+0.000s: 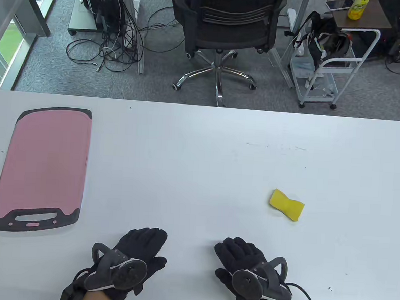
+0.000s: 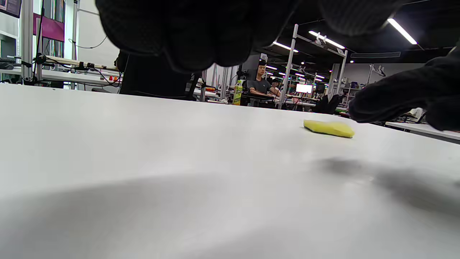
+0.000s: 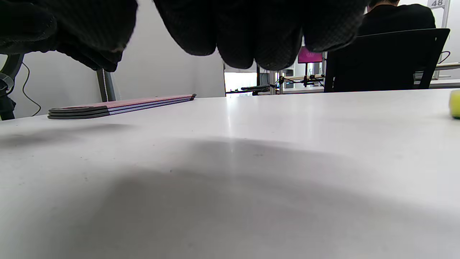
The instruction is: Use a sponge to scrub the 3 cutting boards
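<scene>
both hands rest near 6 o'clock on the white bench, fingers pressed together, holding nothing. pink cutting board stack sits at 9 o'clock, yellow sponge around 3. office chair and wire cart behind the bench.

Cutting boards: pink face with dark grey rim and a slotted handle at the near end, lying flat at the far left of the table; the right wrist view shows them as a stack of thin layers, three as far as the edges can be told. Sponge: yellow, pinched at the middle, lying flat on the table's right half, well apart from the boards.
</scene>
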The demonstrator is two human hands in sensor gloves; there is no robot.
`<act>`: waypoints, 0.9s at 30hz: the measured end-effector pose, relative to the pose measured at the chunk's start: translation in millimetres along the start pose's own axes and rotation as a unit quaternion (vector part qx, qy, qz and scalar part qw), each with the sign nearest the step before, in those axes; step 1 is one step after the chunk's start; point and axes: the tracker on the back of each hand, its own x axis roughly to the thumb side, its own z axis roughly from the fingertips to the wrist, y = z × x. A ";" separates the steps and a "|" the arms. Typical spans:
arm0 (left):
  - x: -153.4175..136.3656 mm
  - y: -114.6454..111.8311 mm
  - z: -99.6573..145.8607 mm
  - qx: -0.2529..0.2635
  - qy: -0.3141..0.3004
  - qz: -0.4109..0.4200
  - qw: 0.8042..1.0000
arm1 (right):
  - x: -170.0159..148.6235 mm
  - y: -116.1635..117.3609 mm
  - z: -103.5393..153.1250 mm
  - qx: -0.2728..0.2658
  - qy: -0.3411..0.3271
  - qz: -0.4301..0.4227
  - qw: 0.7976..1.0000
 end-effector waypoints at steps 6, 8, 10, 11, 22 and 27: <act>-1.1 -0.5 -0.3 -0.003 0.005 0.004 1.000 | -4.5 -1.6 0.8 -0.003 0.011 -0.009 1.000; -1.2 -0.7 -0.7 -0.005 0.005 0.004 1.000 | -7.9 -2.4 0.7 -0.005 0.017 -0.011 1.000; -1.8 -1.7 -1.8 -0.008 0.005 0.006 1.000 | -13.1 -4.5 0.5 -0.009 0.026 -0.014 1.000; -2.3 -2.4 -3.0 -0.011 0.006 0.009 1.000 | -18.3 -6.7 0.7 -0.016 0.035 -0.015 0.999; -3.9 -1.5 -5.1 -0.015 0.009 0.018 1.000 | -108.1 -19.0 -3.4 -0.087 0.200 -0.062 0.974; -5.3 -2.8 -7.1 -0.024 0.007 0.022 0.999 | -147.0 -26.5 -21.0 -0.070 0.270 -0.038 0.960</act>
